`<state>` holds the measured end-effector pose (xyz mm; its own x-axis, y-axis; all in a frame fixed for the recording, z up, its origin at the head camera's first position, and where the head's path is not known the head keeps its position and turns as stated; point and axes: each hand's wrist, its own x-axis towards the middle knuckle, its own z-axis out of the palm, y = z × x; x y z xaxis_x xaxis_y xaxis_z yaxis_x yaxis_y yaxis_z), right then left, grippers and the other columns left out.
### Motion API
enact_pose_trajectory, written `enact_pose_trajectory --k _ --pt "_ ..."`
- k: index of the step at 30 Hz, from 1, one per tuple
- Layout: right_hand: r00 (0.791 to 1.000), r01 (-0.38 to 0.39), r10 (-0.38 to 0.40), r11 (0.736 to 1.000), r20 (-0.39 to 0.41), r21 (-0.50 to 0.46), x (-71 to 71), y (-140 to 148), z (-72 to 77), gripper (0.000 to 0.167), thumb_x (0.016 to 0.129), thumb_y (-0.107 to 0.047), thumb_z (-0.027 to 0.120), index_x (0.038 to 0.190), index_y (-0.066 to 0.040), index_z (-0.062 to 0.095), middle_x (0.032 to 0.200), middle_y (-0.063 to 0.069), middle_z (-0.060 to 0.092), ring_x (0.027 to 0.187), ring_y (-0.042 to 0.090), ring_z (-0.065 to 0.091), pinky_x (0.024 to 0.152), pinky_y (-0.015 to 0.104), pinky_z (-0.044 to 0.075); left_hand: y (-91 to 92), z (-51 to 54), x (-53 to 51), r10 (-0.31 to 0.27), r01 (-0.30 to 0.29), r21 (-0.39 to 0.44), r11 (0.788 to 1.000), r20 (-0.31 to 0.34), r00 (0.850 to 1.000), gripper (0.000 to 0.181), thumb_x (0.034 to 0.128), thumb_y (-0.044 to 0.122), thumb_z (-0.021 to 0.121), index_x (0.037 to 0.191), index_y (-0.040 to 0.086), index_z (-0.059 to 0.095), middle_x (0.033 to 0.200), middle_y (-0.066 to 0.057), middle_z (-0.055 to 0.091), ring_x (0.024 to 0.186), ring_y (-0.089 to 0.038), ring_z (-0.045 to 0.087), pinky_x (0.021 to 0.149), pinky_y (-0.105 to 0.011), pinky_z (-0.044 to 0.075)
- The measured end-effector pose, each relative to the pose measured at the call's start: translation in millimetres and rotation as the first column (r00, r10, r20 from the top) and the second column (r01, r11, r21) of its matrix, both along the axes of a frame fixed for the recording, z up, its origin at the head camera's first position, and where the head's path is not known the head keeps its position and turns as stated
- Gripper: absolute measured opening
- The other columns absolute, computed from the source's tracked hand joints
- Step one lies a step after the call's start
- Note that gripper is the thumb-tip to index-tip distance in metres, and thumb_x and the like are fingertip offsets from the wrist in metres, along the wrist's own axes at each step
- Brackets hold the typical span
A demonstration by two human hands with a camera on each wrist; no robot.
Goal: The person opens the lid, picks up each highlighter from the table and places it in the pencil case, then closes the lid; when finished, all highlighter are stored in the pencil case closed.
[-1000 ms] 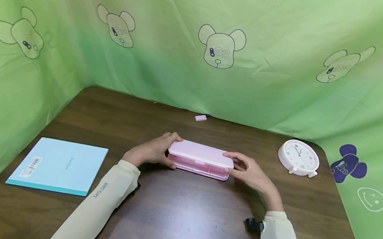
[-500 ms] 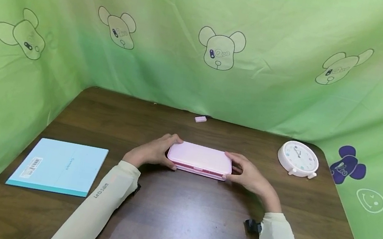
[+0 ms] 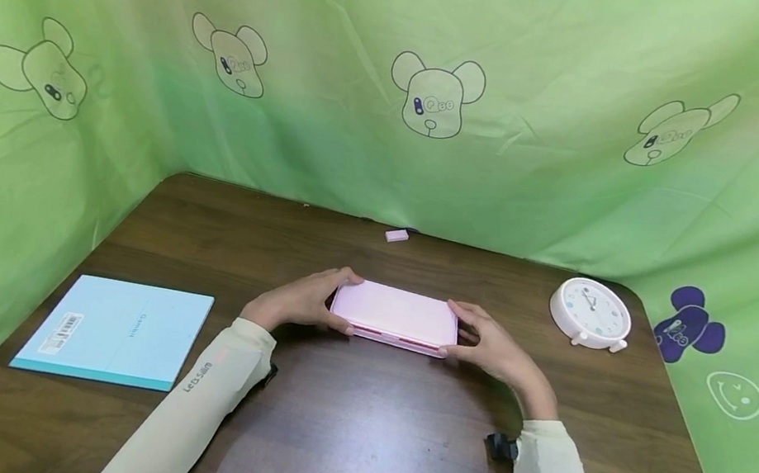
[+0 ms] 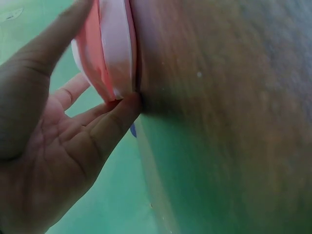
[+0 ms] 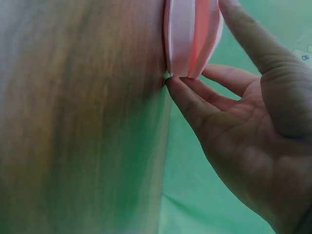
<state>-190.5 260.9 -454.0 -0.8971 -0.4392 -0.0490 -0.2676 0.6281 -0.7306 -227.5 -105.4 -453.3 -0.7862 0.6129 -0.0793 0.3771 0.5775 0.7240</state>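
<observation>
A pink pencil case (image 3: 397,312) lies flat on the dark wooden table, its lid down except for a thin red gap along the front edge. My left hand (image 3: 301,300) grips its left end, thumb at the front and fingers reaching round to the back corner. At the opposite end my right hand (image 3: 494,349) holds it the same way. Both wrist views show the case's end from the side, with a wedge of coral pink between lid (image 4: 90,48) and base (image 5: 182,39). The case's inside is hidden.
Behind the case sits a small pink block (image 3: 396,235), perhaps an eraser. A light blue notebook (image 3: 115,330) lies at the left, and a white round clock (image 3: 591,312) lies face up at the back right. Green printed cloth (image 3: 318,151) hangs round the table's back and sides.
The pencil case's lid has come down from a wide front gap to a thin red line. Both hands stay at its ends, with the thumbs barely shifted.
</observation>
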Motion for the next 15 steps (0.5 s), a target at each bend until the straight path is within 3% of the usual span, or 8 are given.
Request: enact_pose_trajectory --k 6,15 --pt "1.0 0.005 -0.005 1.0 0.015 -0.031 0.3 -2.5 -0.3 0.081 0.094 -0.01 0.086 0.158 0.015 0.042 0.157 0.036 0.044 0.142 0.053 0.052 0.115 0.057 0.045 3.6 1.7 2.6 0.018 -0.019 -0.043 0.999 -0.022 1.0 0.082 0.0859 0.025 0.096 0.151 0.004 0.052 0.153 -0.022 0.055 0.142 -0.035 0.052 0.119 -0.053 0.041" --pt "1.0 0.008 -0.008 0.999 0.005 0.032 0.7 -3.9 1.0 0.082 0.096 -0.016 0.085 0.16 0.012 0.042 0.159 0.034 0.043 0.142 0.052 0.052 0.117 0.058 0.043 7.6 5.4 5.0 0.035 -0.039 -0.059 0.997 -0.063 0.997 0.081 0.0806 0.025 0.1 0.145 0.003 0.056 0.149 -0.022 0.059 0.139 -0.036 0.056 0.118 -0.051 0.043"
